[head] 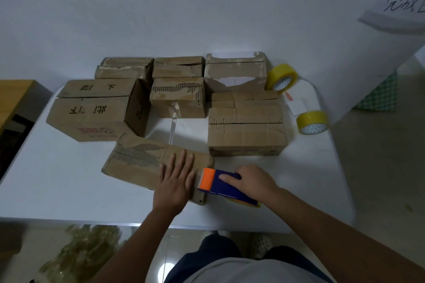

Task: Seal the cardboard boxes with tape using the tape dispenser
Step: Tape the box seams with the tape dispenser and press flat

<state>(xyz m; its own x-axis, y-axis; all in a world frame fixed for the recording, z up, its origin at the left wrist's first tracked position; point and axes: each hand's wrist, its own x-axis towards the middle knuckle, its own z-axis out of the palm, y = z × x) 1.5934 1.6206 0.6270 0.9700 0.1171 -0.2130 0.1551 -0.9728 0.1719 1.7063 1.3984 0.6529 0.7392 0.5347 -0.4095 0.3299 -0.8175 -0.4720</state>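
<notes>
A long, worn cardboard box (138,163) lies near the front of the white table (69,179). My left hand (177,181) presses flat on its right part, fingers straight. My right hand (250,181) grips the blue tape dispenser (227,187), whose orange front end touches the box's right end. A yellow tape roll shows under the dispenser. A strip of clear tape (173,126) runs from this box up to a small box (179,97) behind it.
Several more cardboard boxes stand behind: a large one with writing (96,110) at left, a wide one (246,123) at right. Two yellow tape rolls (281,77) (312,121) lie at the right edge. Crumpled used tape (80,252) lies on the floor.
</notes>
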